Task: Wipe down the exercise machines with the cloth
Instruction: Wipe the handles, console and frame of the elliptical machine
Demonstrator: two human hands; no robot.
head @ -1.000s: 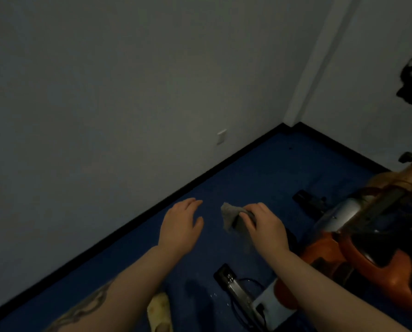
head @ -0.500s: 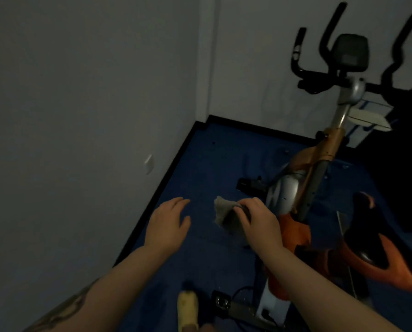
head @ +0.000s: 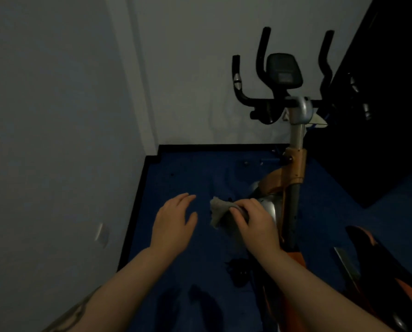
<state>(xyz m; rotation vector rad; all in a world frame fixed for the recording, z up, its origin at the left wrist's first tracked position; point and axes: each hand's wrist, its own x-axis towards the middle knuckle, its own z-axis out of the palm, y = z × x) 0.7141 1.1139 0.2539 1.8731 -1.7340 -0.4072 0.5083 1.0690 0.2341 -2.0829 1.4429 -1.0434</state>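
Both forearms bare, no sleeves; dark tattoo (head: 73, 315) on left forearm

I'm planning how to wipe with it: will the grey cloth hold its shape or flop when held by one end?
Probably floppy: the cloth bunches and droops past the right hand that grips it. It looks thin and crumpled, so likely light. It should mould round the exercise bike handlebars and curved housing rather than skid off, though its grip can't be judged here.

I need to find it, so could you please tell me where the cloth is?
The cloth is in the right hand, low centre, beside the exercise bike.
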